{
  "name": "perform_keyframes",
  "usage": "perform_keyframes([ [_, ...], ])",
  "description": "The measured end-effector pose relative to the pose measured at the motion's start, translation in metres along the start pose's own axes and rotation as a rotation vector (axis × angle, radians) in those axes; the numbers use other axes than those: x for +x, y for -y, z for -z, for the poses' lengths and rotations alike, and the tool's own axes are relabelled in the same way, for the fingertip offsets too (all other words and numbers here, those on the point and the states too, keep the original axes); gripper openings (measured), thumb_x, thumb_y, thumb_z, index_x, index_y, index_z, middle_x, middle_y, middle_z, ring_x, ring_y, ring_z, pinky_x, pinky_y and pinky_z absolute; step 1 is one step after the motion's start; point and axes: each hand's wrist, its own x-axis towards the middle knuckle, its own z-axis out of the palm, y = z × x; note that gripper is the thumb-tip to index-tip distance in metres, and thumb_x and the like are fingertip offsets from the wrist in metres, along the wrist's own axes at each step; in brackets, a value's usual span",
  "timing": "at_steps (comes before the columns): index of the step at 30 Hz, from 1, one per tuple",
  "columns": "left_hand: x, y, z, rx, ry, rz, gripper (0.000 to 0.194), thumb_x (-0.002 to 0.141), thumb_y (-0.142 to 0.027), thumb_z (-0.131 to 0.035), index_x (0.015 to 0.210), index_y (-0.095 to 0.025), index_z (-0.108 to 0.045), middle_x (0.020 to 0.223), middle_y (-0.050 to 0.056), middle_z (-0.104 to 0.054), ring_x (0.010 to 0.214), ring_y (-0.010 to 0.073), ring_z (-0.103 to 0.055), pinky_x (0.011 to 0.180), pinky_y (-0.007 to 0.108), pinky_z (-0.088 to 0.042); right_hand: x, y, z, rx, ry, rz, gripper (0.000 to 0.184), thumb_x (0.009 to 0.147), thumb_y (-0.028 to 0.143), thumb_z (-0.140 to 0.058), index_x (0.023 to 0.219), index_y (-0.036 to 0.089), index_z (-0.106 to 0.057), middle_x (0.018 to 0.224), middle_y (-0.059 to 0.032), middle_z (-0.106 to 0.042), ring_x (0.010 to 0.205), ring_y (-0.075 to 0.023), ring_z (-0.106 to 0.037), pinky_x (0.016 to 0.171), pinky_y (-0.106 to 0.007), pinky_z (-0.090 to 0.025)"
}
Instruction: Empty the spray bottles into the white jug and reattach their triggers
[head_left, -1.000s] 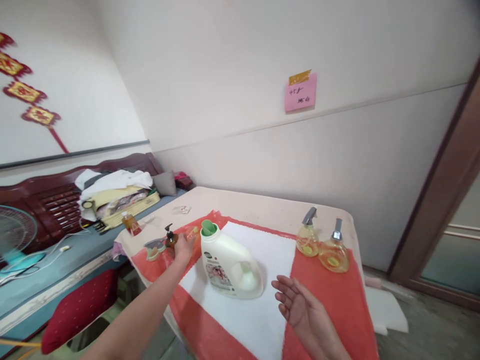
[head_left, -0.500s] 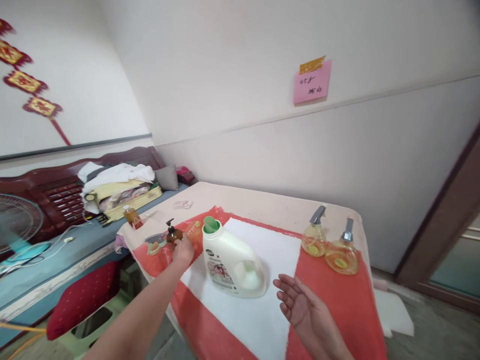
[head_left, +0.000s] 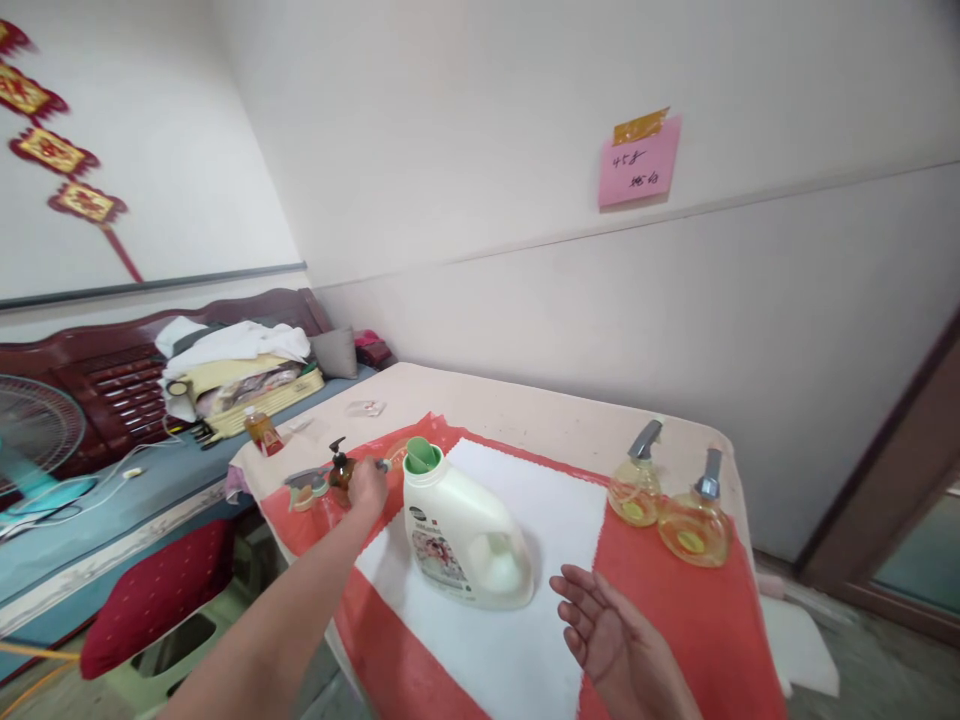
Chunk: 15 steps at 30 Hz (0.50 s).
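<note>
My left hand (head_left: 367,487) reaches to the table's left side, its fingers curled round a small clear yellowish bottle (head_left: 391,455) that is mostly hidden behind it. Just left of the hand stand a brown pump bottle (head_left: 341,470) and a clear spray bottle (head_left: 304,490). A white detergent jug (head_left: 465,545) with a green cap stands on a white towel (head_left: 525,640). My right hand (head_left: 611,635) hovers palm up, fingers spread and holding nothing, just right of the jug.
A red cloth (head_left: 675,620) covers the table under the towel. Two round yellow spray bottles (head_left: 636,490) (head_left: 694,525) stand at the right. A small orange bottle (head_left: 262,432) is at the far left corner. A red stool (head_left: 150,600), a fan (head_left: 34,440) and a bed lie to the left.
My left hand has closed over the small clear bottle beside the pump bottle. The view has shifted slightly. My right hand has stayed open beside the jug.
</note>
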Motion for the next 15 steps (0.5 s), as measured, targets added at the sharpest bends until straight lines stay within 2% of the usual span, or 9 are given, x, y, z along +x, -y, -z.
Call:
perform_keyframes([
  [8, 0.057, -0.025, 0.042, 0.138, 0.011, -0.254, 0.028, 0.094, -0.034, -0.056, 0.115, -0.016, -0.061, 0.113, 0.008, -0.064, 0.099, 0.0207, -0.063, 0.088, 0.043, -0.052, 0.009, 0.001, 0.005, -0.008, -0.023, -0.071, 0.048, 0.055, 0.042, -0.088, 0.094, 0.020, -0.073, 0.095, -0.0039, -0.077, 0.072, -0.0140, -0.065, 0.062, -0.023, -0.051],
  [11, 0.085, -0.034, 0.048, 0.174, 0.022, -0.288, 0.030, 0.093, -0.034, -0.058, 0.116, -0.016, -0.061, 0.120, 0.010, -0.062, 0.106, 0.0226, -0.061, 0.091, 0.046, -0.051, 0.014, 0.001, 0.010, -0.032, -0.007, -0.083, 0.042, 0.058, 0.041, -0.087, 0.092, 0.021, -0.073, 0.093, -0.0043, -0.077, 0.070, -0.0131, -0.065, 0.063, -0.023, -0.051],
  [15, 0.111, -0.036, 0.046, 0.201, 0.059, -0.302, 0.031, 0.092, -0.035, -0.060, 0.116, -0.016, -0.061, 0.120, 0.010, -0.062, 0.107, 0.0232, -0.061, 0.092, 0.046, -0.051, 0.019, 0.001, 0.015, -0.078, -0.009, -0.095, 0.037, 0.060, 0.037, -0.085, 0.091, 0.021, -0.073, 0.094, -0.0062, -0.077, 0.072, -0.0145, -0.067, 0.063, -0.024, -0.052],
])
